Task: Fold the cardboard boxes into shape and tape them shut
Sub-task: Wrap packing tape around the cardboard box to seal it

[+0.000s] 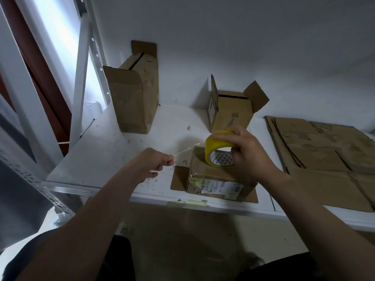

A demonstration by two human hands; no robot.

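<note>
A small cardboard box with a white label lies near the front edge of the white table, its bottom flaps spread flat. My right hand grips a yellow tape roll that rests on top of this box. A clear strip of tape runs from the roll to the left. My left hand pinches the free end of that strip, left of the box.
A tall cardboard box stands at the back left, a smaller box with open flaps at the back middle. A stack of flattened cardboard covers the table's right side. A metal shelf post rises at the left.
</note>
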